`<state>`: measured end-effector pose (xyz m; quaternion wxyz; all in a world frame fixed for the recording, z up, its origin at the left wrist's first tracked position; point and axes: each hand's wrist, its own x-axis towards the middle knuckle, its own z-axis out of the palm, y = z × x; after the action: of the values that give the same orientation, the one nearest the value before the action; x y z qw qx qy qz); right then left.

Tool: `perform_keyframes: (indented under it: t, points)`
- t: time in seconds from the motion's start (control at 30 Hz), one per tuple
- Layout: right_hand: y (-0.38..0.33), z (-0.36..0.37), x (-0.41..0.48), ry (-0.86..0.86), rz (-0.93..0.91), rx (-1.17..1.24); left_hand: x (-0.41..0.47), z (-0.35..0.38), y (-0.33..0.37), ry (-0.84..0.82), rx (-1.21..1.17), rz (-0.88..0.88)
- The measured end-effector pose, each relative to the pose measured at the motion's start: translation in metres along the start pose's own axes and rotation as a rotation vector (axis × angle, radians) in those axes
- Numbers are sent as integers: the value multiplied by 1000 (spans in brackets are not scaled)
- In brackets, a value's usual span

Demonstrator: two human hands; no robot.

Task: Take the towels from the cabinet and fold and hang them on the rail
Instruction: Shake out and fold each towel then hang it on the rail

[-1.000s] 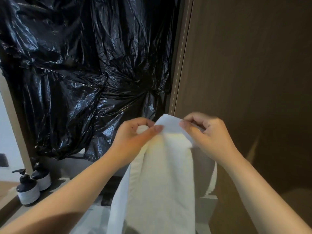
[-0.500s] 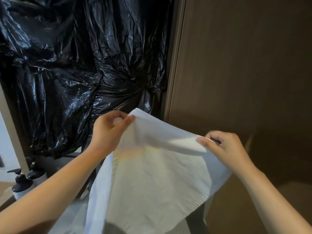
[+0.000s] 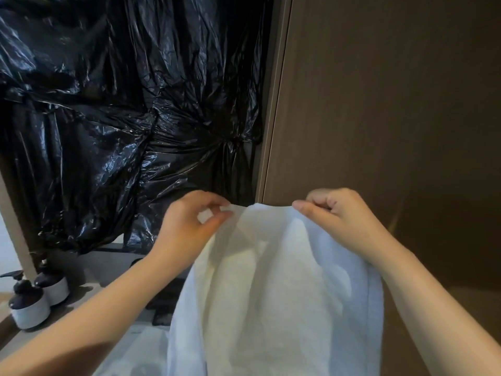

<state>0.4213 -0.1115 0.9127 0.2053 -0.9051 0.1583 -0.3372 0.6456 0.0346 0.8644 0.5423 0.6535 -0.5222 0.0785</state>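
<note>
Head view, left hand (image 3: 187,229) and right hand (image 3: 339,215) each grip pinched on white towel (image 3: 271,294) top edge, cloth hanging below

A grey table (image 3: 89,270) runs along the lower left, below crumpled black plastic sheeting (image 3: 113,118) that hangs behind it. Two pump bottles stand on it near its left end, both with dark tops and white lower bands: the nearer bottle (image 3: 28,305) sits just in front of and to the left of the farther bottle (image 3: 53,286), the two close beside each other, upright. Further right on the table lies a dark object (image 3: 162,302), mostly hidden by an arm, too obscured to identify. A pale surface (image 3: 135,348) shows at the lower edge.
</note>
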Motion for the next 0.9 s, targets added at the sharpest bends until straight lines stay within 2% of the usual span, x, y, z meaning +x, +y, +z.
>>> perform_keyframes:
  t: [0.13,0.23,0.33,0.6,0.77,0.9]
  points:
    - [-3,17,-2,-2,-3,40,-16,18,17,-143,-48,29]
    - [-6,24,-2,36,17,68,-29,33,22,-228,-99,-35]
    - [-10,30,-1,52,26,85,-36,44,25,-241,-215,-110]
    - [-6,29,-12,67,70,101,-40,52,22,-256,-263,-102]
    - [6,10,-39,-2,185,240,-38,46,11,-238,-257,-141]
    - [9,8,-53,9,235,372,-37,47,8,-267,-217,-153]
